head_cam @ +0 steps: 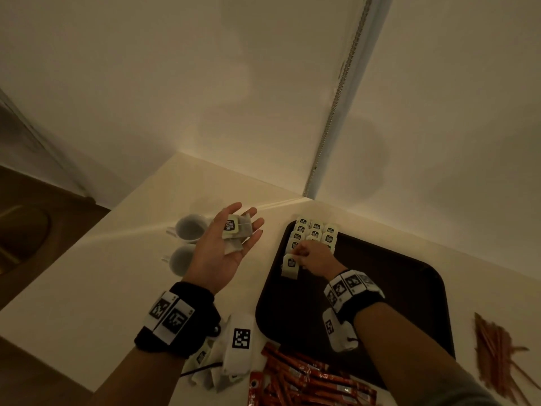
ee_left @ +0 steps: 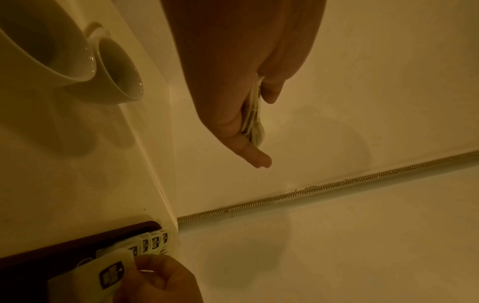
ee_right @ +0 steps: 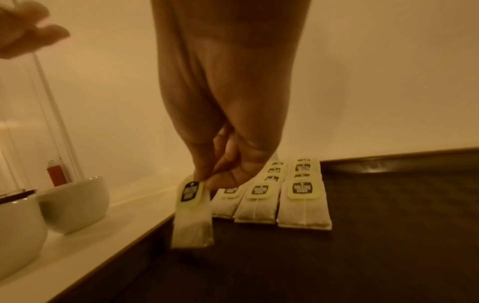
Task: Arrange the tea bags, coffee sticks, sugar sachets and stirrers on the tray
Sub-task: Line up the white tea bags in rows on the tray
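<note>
My right hand (head_cam: 311,256) pinches one tea bag (head_cam: 289,266) by its tag, hanging it over the dark tray's (head_cam: 389,291) left edge, just beside the laid tea bags (head_cam: 317,234) in the tray's far-left corner: three columns, about eleven bags, exact count unclear. My left hand (head_cam: 225,247) is palm up, fingers relaxed, with a few spare tea bags (head_cam: 235,230) on it, above two white cups (head_cam: 187,241); coffee sticks (head_cam: 307,379) and stirrers (head_cam: 497,353) lie off the tray, uncountable piles.
</note>
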Motion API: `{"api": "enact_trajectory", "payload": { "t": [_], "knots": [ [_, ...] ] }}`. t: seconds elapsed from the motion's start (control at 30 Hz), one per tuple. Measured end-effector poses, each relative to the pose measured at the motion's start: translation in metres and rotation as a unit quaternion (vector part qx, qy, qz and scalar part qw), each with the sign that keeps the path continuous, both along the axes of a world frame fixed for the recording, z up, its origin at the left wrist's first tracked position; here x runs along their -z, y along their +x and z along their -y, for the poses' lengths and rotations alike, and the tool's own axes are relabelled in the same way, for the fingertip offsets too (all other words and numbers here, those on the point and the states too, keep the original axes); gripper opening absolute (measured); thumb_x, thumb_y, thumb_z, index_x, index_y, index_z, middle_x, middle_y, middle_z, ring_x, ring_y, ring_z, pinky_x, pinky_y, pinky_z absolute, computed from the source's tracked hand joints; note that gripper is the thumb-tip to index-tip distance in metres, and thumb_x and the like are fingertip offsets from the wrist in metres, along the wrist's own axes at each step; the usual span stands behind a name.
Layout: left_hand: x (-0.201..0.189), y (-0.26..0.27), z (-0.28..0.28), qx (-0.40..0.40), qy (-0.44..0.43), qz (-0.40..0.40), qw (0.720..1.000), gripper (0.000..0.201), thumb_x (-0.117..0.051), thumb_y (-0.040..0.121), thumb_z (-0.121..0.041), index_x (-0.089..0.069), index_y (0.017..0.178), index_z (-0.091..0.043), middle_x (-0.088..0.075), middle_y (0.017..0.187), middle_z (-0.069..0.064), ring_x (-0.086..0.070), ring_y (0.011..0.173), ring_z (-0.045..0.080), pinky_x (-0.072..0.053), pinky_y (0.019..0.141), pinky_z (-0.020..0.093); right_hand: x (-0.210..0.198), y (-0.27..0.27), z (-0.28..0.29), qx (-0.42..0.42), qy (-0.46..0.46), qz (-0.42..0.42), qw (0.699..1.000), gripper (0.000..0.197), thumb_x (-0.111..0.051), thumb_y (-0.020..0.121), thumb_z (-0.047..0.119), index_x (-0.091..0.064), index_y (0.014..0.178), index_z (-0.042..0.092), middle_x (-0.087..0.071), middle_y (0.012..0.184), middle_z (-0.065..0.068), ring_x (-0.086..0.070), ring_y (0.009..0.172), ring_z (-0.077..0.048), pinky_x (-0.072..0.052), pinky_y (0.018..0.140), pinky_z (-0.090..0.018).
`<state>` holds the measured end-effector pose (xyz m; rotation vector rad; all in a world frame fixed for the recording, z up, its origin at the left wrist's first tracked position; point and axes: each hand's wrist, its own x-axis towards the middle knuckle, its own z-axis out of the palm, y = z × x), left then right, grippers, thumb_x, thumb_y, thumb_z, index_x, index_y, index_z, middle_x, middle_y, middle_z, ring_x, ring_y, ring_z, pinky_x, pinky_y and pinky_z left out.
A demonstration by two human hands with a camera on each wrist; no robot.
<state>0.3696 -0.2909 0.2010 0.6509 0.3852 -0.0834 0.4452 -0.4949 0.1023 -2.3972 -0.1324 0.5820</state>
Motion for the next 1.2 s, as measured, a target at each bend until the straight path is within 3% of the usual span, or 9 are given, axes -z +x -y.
{"api": "enact_trajectory", "payload": {
  "t": [0.2, 0.4, 0.5, 0.6, 0.67, 0.73, 0.83, 1.03, 1.2],
  "knots": [
    [0.005, 0.003, 0.0, 0.002, -0.012, -0.005, 1.0, 0.038, -0.04, 0.098, -0.04, -0.059, 0.116, -0.012, -0.066, 0.119, 0.016, -0.065, 0.106, 0.032, -0.059, 0.075, 0.034, 0.027, 0.018, -0.001, 0.055, -0.031, 0.056, 0.996, 0.016, -0.062, 0.088, 0.014, -0.065, 0.098, 0.002, -0.065, 0.108, -0.012, -0.059, 0.103, -0.024, -0.04, 0.081, -0.022],
    [0.01, 0.006, -0.002, 0.023, -0.036, -0.017, 0.999, 0.05, -0.035, 0.097, -0.05, -0.059, 0.117, -0.01, -0.064, 0.121, 0.02, -0.062, 0.111, 0.035, -0.057, 0.082, 0.04, 0.035, 0.025, -0.005, 0.108, -0.011, 0.06, 0.992, 0.015, -0.06, 0.088, 0.009, -0.062, 0.1, 0.001, -0.064, 0.103, -0.014, -0.059, 0.099, -0.025, -0.041, 0.075, -0.023],
    [0.011, 0.009, -0.004, 0.049, -0.047, -0.042, 0.997, 0.059, -0.032, 0.096, -0.055, -0.057, 0.119, -0.008, -0.06, 0.125, 0.024, -0.06, 0.109, 0.039, -0.057, 0.081, 0.043, 0.004, 0.025, -0.017, 0.133, 0.082, 0.143, 0.977, 0.013, -0.063, 0.088, 0.019, -0.062, 0.097, 0.01, -0.058, 0.097, -0.006, -0.055, 0.086, -0.017, -0.046, 0.077, -0.03],
    [0.009, 0.011, 0.0, 0.088, -0.047, -0.064, 0.993, 0.07, -0.03, 0.094, -0.059, -0.052, 0.126, -0.001, -0.057, 0.126, 0.027, -0.057, 0.112, 0.043, -0.06, 0.073, 0.042, -0.059, 0.012, -0.036, 0.019, 0.218, 0.196, 0.956, 0.013, -0.066, 0.086, 0.024, -0.065, 0.099, 0.022, -0.054, 0.097, 0.0, -0.049, 0.081, 0.005, -0.039, 0.073, -0.01],
    [0.006, 0.011, 0.004, 0.115, -0.037, -0.059, 0.991, 0.075, -0.029, 0.094, -0.062, -0.05, 0.13, 0.001, -0.056, 0.131, 0.024, -0.053, 0.12, 0.041, -0.059, 0.075, 0.042, -0.096, 0.001, -0.049, -0.107, 0.227, 0.183, 0.951, 0.023, -0.07, 0.083, 0.024, -0.063, 0.104, 0.029, -0.05, 0.099, 0.006, -0.045, 0.086, 0.013, -0.035, 0.076, -0.004],
    [0.003, 0.012, 0.006, 0.135, -0.026, -0.049, 0.989, 0.076, -0.028, 0.093, -0.063, -0.05, 0.129, 0.0, -0.053, 0.134, 0.022, -0.052, 0.124, 0.037, -0.059, 0.077, 0.043, -0.113, -0.005, -0.057, -0.187, 0.207, 0.197, 0.94, 0.029, -0.074, 0.079, 0.023, -0.064, 0.106, 0.028, -0.046, 0.096, 0.012, -0.042, 0.091, 0.013, -0.032, 0.082, -0.004],
    [-0.002, 0.013, 0.005, 0.153, -0.02, -0.025, 0.988, 0.075, -0.029, 0.092, -0.063, -0.049, 0.131, -0.001, -0.051, 0.138, 0.022, -0.051, 0.126, 0.035, -0.054, 0.089, 0.046, -0.117, -0.003, -0.057, -0.177, 0.211, 0.222, 0.935, 0.021, -0.075, 0.077, 0.017, -0.069, 0.097, 0.015, -0.05, 0.092, 0.011, -0.045, 0.087, 0.01, -0.032, 0.077, -0.003],
    [-0.013, 0.007, 0.004, 0.158, 0.1, 0.058, 0.981, 0.051, -0.054, 0.085, -0.033, -0.053, 0.128, -0.006, -0.063, 0.123, 0.018, -0.062, 0.112, 0.033, -0.054, 0.09, 0.034, -0.135, 0.0, -0.046, -0.055, 0.277, 0.205, 0.937, 0.008, -0.063, 0.088, 0.017, -0.068, 0.094, 0.015, -0.068, 0.087, 0.006, -0.06, 0.079, -0.004, -0.047, 0.072, -0.023],
    [-0.018, 0.004, 0.013, 0.068, 0.215, 0.13, 0.965, 0.024, -0.064, 0.079, -0.013, -0.062, 0.103, -0.012, -0.073, 0.093, 0.005, -0.07, 0.088, 0.018, -0.053, 0.072, 0.026, -0.164, -0.006, -0.044, -0.064, 0.312, 0.208, 0.925, 0.004, -0.064, 0.087, 0.011, -0.063, 0.088, 0.015, -0.065, 0.078, 0.007, -0.061, 0.074, -0.003, -0.046, 0.073, -0.02]
  ]
}}
